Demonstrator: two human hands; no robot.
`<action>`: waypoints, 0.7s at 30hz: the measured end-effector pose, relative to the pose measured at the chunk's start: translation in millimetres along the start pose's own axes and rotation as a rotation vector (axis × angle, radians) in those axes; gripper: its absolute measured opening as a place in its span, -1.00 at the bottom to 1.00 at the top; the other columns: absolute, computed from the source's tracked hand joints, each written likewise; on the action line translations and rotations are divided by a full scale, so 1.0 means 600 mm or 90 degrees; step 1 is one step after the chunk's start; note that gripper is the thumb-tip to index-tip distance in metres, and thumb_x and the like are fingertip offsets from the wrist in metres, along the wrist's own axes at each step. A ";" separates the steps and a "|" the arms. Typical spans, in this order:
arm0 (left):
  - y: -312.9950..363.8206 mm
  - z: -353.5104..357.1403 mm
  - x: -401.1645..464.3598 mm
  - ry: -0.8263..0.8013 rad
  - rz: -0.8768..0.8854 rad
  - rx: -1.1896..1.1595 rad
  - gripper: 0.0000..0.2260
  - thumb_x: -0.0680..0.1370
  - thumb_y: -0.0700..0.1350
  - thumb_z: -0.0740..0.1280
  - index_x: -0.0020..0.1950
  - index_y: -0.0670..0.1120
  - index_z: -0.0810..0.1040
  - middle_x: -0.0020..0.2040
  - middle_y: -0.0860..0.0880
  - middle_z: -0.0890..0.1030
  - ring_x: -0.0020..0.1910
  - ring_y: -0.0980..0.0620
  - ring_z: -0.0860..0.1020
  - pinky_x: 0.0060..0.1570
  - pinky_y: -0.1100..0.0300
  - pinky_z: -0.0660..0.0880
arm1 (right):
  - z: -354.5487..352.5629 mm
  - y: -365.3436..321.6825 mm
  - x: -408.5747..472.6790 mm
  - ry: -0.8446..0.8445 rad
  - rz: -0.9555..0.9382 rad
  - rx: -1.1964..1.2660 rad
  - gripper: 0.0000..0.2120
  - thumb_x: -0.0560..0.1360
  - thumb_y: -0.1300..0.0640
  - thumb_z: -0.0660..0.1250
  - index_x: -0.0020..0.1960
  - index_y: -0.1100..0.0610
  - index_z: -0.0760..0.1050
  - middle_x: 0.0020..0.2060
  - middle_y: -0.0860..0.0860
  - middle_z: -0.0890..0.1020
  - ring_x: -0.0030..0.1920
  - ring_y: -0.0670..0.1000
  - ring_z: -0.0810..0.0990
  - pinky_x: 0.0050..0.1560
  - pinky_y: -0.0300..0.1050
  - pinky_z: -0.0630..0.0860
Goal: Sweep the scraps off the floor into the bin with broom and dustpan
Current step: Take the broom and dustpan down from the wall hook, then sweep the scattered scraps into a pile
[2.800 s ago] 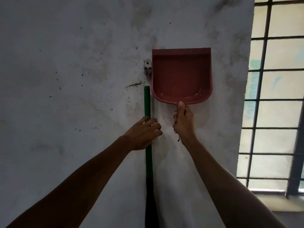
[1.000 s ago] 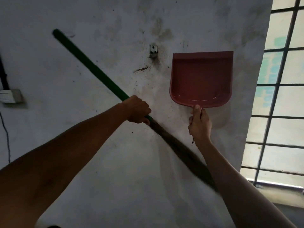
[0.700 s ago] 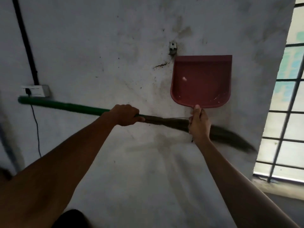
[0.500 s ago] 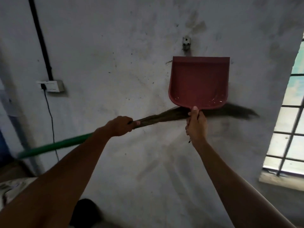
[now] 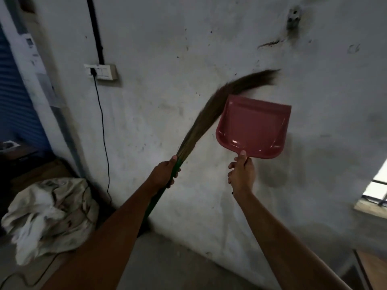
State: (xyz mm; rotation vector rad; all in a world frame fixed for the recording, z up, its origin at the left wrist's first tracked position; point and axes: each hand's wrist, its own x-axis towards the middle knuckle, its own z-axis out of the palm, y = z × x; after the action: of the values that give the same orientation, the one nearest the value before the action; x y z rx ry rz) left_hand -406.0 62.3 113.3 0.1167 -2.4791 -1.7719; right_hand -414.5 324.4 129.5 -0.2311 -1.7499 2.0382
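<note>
My left hand [image 5: 166, 174] grips the green handle of a broom [image 5: 205, 120] just below its brown bristles. The bristles sweep up and to the right, blurred, their tip passing behind the top of the dustpan. My right hand [image 5: 240, 174] grips the short handle of a red dustpan [image 5: 253, 126], thumb pressed on top, holding it upright in front of the grey wall. The lower broom handle is hidden behind my left forearm. No scraps or bin are in view.
A metal wall hook [image 5: 293, 16] sits at upper right. A switch box [image 5: 101, 71] with a black cable hanging down is on the wall at left. A crumpled pale sack [image 5: 50, 214] lies on the floor at lower left. A window ledge [image 5: 374, 204] shows at right.
The broom has swung off the wall hook and turned over, so its bristles now point up and its handle down. The dustpan has come lower and tilted. My view has turned left and down.
</note>
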 end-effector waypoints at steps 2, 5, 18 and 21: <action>-0.018 -0.009 -0.018 0.031 -0.005 -0.007 -0.33 0.63 0.44 0.13 0.07 -0.15 0.67 -0.20 -0.05 0.66 -0.39 0.06 0.55 -0.41 0.20 0.50 | 0.020 0.023 -0.019 0.003 0.034 -0.013 -0.51 0.67 -0.29 0.14 -0.02 0.13 0.53 -0.30 0.05 0.65 -0.53 -0.04 0.48 -0.59 -0.16 0.39; -0.039 -0.024 -0.035 0.065 -0.003 -0.022 -0.33 0.62 0.46 0.12 0.07 -0.12 0.67 -0.22 -0.03 0.67 -0.39 0.05 0.55 -0.42 0.18 0.50 | 0.054 0.051 -0.036 -0.019 0.069 -0.024 -0.49 0.66 -0.30 0.14 -0.03 0.14 0.54 -0.34 0.02 0.60 -0.54 -0.05 0.46 -0.60 -0.19 0.38; -0.142 -0.090 -0.075 0.300 -0.127 -0.075 -0.37 0.65 0.41 0.12 0.04 -0.12 0.65 -0.27 -0.04 0.64 -0.46 0.02 0.52 -0.45 0.16 0.47 | 0.220 0.169 -0.053 -0.284 0.132 -0.032 -0.48 0.66 -0.30 0.17 -0.01 0.15 0.55 -0.36 0.01 0.55 -0.52 -0.06 0.44 -0.56 -0.16 0.41; -0.173 -0.087 -0.092 0.339 -0.174 -0.046 -0.43 0.69 0.35 0.12 -0.01 -0.11 0.62 -0.29 -0.07 0.64 -0.49 0.01 0.51 -0.46 0.16 0.46 | 0.238 0.199 -0.050 -0.325 0.160 -0.055 -0.49 0.66 -0.31 0.16 -0.03 0.13 0.54 -0.36 0.00 0.55 -0.56 -0.09 0.42 -0.58 -0.18 0.38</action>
State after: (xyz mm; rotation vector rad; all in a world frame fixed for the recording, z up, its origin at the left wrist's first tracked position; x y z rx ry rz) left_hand -344.2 -13.8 30.0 0.8365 -2.0842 -1.6366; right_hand -471.6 171.3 35.6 0.0576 -2.2071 2.3524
